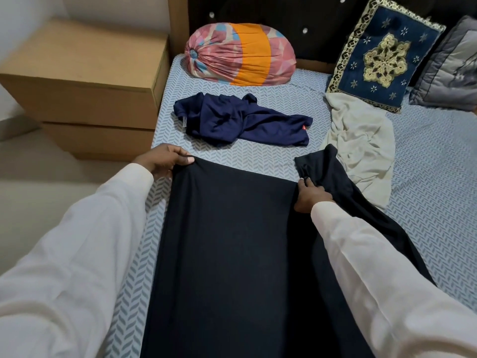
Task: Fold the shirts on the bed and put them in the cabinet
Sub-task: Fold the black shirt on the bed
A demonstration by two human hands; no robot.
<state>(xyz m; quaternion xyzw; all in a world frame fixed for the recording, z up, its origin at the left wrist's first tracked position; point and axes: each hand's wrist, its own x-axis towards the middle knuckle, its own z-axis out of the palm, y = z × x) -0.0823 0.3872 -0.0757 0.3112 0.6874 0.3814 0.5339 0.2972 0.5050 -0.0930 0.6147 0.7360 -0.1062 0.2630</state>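
Observation:
A black shirt (232, 241) lies spread lengthwise on the bed (426, 202), running from the near edge toward the middle. My left hand (165, 161) pinches its far left corner, thumb on top of the cloth. My right hand (311, 196) grips its far right edge, where a sleeve (325, 169) is bunched up beside the fingers. Beyond it lies a crumpled navy blue shirt (240, 122) with a small red tag. A rumpled off-white shirt (361, 146) lies to the right, partly under the black cloth.
A pink and orange bolster (240, 55) sits at the headboard. A blue and gold cushion (384, 55) and a grey pillow (449, 71) lean at the back right. Two stacked cardboard boxes (85, 81) stand on the floor left of the bed.

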